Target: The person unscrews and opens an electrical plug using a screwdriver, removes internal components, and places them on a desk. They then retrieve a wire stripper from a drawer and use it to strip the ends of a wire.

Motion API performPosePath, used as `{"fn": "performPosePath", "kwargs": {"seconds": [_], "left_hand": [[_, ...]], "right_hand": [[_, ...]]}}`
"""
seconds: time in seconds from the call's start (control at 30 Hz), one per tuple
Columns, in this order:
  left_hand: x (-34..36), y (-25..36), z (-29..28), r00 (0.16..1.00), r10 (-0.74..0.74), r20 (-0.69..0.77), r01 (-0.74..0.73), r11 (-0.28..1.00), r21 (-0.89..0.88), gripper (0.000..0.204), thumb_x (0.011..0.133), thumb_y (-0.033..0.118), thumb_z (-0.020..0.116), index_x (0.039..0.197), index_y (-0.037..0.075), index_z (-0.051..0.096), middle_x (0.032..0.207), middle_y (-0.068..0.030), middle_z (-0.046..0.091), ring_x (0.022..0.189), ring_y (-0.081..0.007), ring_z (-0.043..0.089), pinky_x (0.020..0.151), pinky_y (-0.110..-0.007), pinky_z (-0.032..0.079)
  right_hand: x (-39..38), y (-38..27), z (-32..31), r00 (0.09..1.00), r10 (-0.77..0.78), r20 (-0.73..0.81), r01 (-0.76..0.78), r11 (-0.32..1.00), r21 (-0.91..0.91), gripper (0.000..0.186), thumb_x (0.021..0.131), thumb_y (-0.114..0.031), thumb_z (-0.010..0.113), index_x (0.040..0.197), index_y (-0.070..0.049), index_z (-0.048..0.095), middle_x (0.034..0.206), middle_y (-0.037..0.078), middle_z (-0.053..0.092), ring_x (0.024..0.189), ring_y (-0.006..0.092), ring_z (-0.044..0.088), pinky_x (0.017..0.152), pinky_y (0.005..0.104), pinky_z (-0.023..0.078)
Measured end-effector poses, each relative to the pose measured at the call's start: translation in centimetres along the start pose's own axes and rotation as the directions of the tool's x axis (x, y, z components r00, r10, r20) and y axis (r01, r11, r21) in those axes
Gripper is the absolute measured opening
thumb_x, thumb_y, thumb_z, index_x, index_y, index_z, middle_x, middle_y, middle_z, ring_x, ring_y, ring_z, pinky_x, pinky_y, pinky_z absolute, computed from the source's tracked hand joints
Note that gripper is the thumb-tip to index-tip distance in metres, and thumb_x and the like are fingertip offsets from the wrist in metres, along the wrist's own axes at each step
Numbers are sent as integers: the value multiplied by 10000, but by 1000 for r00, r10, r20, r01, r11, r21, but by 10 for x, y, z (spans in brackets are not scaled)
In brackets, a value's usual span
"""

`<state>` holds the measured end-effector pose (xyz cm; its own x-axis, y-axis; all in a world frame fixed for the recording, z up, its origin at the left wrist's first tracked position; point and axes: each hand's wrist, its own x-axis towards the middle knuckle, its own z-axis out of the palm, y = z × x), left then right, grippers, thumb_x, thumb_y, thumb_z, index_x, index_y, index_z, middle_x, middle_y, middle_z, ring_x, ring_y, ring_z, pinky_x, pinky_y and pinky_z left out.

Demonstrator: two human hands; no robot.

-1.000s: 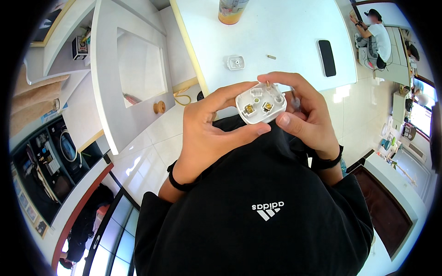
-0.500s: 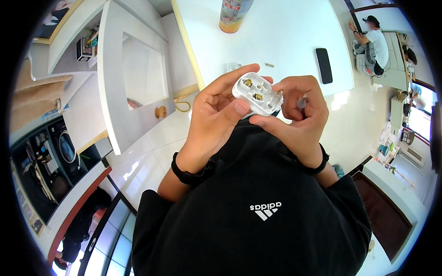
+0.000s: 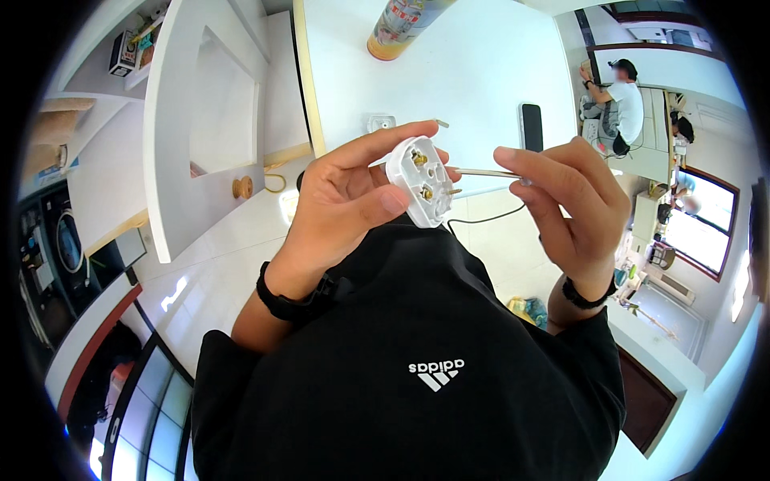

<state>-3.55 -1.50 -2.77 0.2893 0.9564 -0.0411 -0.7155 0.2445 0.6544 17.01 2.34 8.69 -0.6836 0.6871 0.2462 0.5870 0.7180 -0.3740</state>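
Observation:
My left hand [image 3: 341, 196] grips an opened white plug housing [image 3: 413, 172] between thumb and fingers. Brass contacts sit in its hollows, and a small brass piece [image 3: 455, 191] juts out at its right side. My right hand [image 3: 577, 204] is closed in a pinch on a thin metal screwdriver [image 3: 488, 172]. Its shaft points left toward the housing; whether the tip touches it I cannot tell. The fingers mostly hide the handle. Just beyond my left fingers, a small white plastic part [image 3: 381, 122] and a little metal piece [image 3: 442, 123] lie on the table.
The white table [image 3: 473, 80] holds a tall printed can [image 3: 393, 36] and a black phone [image 3: 531, 127]. A white cabinet door [image 3: 180, 136] with a wooden knob stands ajar at left. A dark cable [image 3: 489, 220] hangs near my lap. Another person [image 3: 622, 104] sits far right.
My right hand has drawn back to the right, away from the housing, and the screwdriver's shaft now shows. My left hand has turned the housing more upright. The whole view has shifted slightly.

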Motion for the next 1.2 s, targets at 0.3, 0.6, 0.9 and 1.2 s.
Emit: {"fn": "performPosePath", "kwargs": {"seconds": [0.3, 0.6, 0.9, 1.2], "left_hand": [[-2, 1, -4, 994, 103, 36, -107, 984, 140, 726, 760, 310, 783, 1292, -85, 488, 1139, -177, 596, 1068, -295, 615, 934, -439, 511], [-6, 8, 0, 997, 78, 20, -80, 987, 141, 689, 746, 281, 792, 1283, -58, 525, 1135, -154, 602, 1061, -253, 615, 960, -381, 464], [-8, 7, 0, 997, 71, 18, -73, 984, 160, 700, 743, 304, 795, 1281, -58, 530, 1129, -146, 605, 1047, -232, 613, 964, -354, 447], [-9, 6, 2, 998, 59, 33, -63, 986, 153, 704, 748, 310, 793, 1280, -65, 525, 1091, -144, 607, 1030, -225, 612, 985, -383, 447]], "right_hand": [[22, -5, -14, 983, -183, 16, 183, 977, -113, 263, 642, -63, 783, 891, -24, 704, 795, 50, 693, 615, 143, 568, 513, 225, 426], [22, -7, -14, 974, -227, 11, 226, 964, -138, 272, 637, -61, 781, 903, -45, 726, 763, 48, 672, 626, 143, 578, 511, 219, 430], [19, -8, -13, 967, -254, 26, 255, 960, -117, 249, 662, -87, 763, 906, -47, 728, 781, 46, 675, 657, 146, 596, 525, 217, 447], [17, -8, -10, 967, -253, -6, 252, 964, -90, 235, 662, -97, 758, 889, -47, 723, 780, 46, 678, 662, 152, 603, 535, 221, 455]]}}
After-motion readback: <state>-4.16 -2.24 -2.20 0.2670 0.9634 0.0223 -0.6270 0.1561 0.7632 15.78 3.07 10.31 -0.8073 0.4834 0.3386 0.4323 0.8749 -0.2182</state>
